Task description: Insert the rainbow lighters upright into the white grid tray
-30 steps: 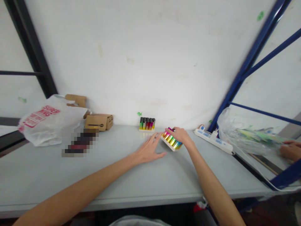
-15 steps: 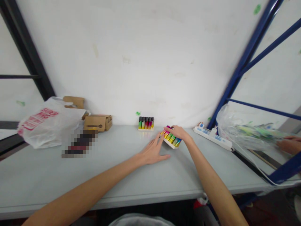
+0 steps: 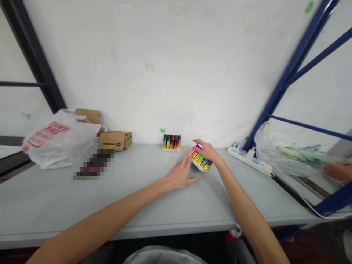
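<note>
A white tray (image 3: 202, 169) of shiny, multicoloured lighters (image 3: 200, 160) lies tilted at an angle on the grey table. My left hand (image 3: 180, 176) is flat and spread, its fingertips touching the tray's left corner and its thumb stretched out in front. Over the tray's far side is my right hand (image 3: 206, 150), fingers apart and partly curled, the index finger raised. It hides the far ends of some lighters. Farther back, near the wall, a second tray of lighters (image 3: 172, 142) stands upright, their black tops showing.
On the left are a white plastic bag (image 3: 60, 137), a cardboard box (image 3: 115, 141) and a pixelated dark item (image 3: 95, 165). A white power strip (image 3: 250, 161) lies at right beside the blue frame (image 3: 275, 99). Beyond it, another person's hand (image 3: 338, 171) is at clear plastic packaging (image 3: 288, 154).
My right hand has lifted a little off the lighters, and its fingers have spread. My left hand stays at the tray's corner. The camera view has shifted slightly.
</note>
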Demonstrator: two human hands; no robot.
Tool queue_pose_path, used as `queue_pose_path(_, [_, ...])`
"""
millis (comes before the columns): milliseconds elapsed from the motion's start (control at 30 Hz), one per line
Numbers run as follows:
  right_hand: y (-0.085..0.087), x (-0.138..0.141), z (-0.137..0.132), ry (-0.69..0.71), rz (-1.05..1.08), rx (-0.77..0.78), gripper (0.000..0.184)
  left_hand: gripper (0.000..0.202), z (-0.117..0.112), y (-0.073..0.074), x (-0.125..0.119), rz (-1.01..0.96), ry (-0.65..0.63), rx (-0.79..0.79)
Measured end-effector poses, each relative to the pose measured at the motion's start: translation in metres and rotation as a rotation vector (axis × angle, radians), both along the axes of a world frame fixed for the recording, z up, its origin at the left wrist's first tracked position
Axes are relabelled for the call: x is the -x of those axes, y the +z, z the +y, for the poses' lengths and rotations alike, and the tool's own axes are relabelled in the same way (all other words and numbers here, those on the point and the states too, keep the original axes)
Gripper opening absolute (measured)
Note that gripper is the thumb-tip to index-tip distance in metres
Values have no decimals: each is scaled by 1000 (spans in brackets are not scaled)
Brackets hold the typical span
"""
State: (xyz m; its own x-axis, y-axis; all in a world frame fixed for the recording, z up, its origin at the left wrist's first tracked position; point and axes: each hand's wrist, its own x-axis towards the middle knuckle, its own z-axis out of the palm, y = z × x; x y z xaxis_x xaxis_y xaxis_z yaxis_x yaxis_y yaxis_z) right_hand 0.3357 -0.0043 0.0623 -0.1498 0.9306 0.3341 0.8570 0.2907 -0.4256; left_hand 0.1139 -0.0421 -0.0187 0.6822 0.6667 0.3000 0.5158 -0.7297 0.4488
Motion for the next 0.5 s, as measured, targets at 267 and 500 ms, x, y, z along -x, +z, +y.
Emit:
queue_pose_path(267, [-14, -23, 8, 10, 258, 72, 27, 114, 0, -2, 1, 15, -25, -17])
queue_pose_path(500, [-54, -14, 10, -65, 500, 85, 31, 108, -2, -1, 3, -79, -17, 4])
